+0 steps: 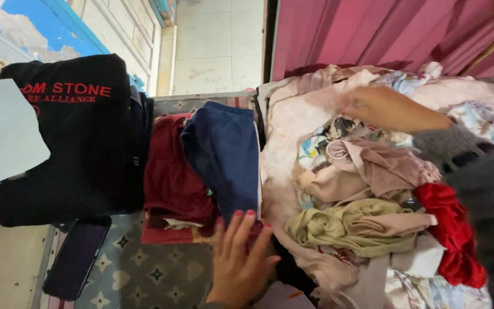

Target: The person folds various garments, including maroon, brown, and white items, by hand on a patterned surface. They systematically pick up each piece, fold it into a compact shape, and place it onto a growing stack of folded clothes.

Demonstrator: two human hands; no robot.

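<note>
Hands sorting clothes beside a loose heap

Left hand (241, 263) lay flat, fingers apart, on folded navy trousers (224, 157); right hand (361, 103), grip unclear, reached into the far pile (361, 189), which might have slid onto the stack.

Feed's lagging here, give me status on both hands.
Left hand flat by folded navy garment. Right hand reaching into clothes heap, grip hidden. Phone lies apart.

The bed (144, 274) wears a grey patterned cover. Left of the left hand (241, 263) a dark phone (76, 257) lies on it. Just above the hand sit folded maroon (170, 177) and navy (224, 154) clothes, a black garment (81, 143) further left. Right of it sprawls a loose clothes heap (367, 200).
</note>
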